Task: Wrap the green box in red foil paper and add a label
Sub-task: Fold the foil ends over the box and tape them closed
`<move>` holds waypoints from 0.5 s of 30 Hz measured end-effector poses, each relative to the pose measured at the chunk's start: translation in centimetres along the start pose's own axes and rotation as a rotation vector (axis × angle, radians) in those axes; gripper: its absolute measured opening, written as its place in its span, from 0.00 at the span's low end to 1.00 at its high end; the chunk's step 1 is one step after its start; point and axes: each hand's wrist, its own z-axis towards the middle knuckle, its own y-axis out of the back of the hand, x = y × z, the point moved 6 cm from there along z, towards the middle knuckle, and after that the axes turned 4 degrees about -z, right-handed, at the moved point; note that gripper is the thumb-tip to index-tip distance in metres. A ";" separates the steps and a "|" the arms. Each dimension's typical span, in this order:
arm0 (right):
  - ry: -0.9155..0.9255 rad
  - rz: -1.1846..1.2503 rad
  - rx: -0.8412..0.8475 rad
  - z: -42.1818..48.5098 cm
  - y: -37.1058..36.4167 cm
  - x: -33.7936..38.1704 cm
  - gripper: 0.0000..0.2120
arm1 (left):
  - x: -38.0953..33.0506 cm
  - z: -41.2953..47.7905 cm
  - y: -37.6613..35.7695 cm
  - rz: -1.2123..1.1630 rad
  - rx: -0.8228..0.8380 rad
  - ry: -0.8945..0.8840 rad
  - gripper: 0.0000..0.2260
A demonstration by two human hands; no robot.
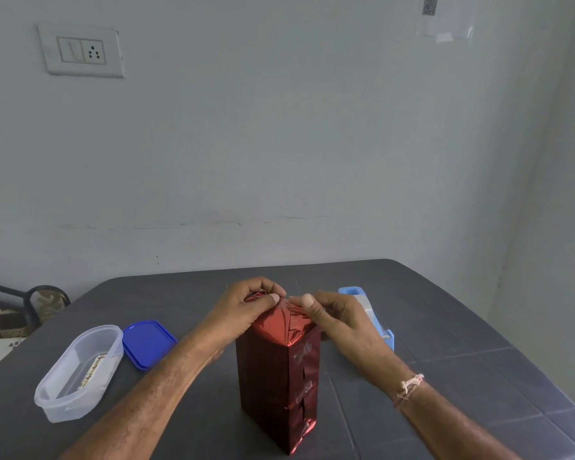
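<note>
The box point(273, 386), covered in red foil paper point(278, 323), stands upright on the table point(445, 376). At the box's top, the left hand point(246, 310) curls over the gathered foil and the right hand point(339, 320) pinches its folds, perhaps with clear tape. A tape dispenser point(372, 313) sits just behind the box to the right, and a blue lid point(148, 343) and a clear container point(77, 373) lie to the box's left

Nothing really readable here. The paper sheet point(445, 21) taped to the wall has a QR code point(429, 6), and the printed strip point(92, 371) in the clear tub point(60, 411) is too blurry.
</note>
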 end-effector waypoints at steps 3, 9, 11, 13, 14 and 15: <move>0.049 -0.049 -0.030 -0.2 0.3 0.4 0.19 | 0.0 0.0 -0.1 -0.002 -0.014 0.011 0.05; 0.128 -0.200 0.022 -0.8 -0.6 0.2 0.24 | 0.0 -0.2 -0.1 -0.017 -0.058 0.033 0.05; 0.139 -0.240 0.063 -1.3 -0.8 -0.1 0.33 | 0.0 -0.4 -0.2 -0.020 -0.079 0.052 0.06; 0.151 -0.271 0.101 -1.8 -1.3 -0.7 0.38 | -0.1 -0.7 -0.3 -0.045 -0.087 0.085 0.07; 0.142 -0.255 0.099 -1.9 -1.5 -1.1 0.38 | -0.2 -0.9 -0.3 -0.061 -0.084 0.107 0.08; 0.122 -0.217 0.081 -2.0 -1.6 -1.4 0.38 | -0.2 -1.0 -0.3 -0.081 -0.070 0.131 0.08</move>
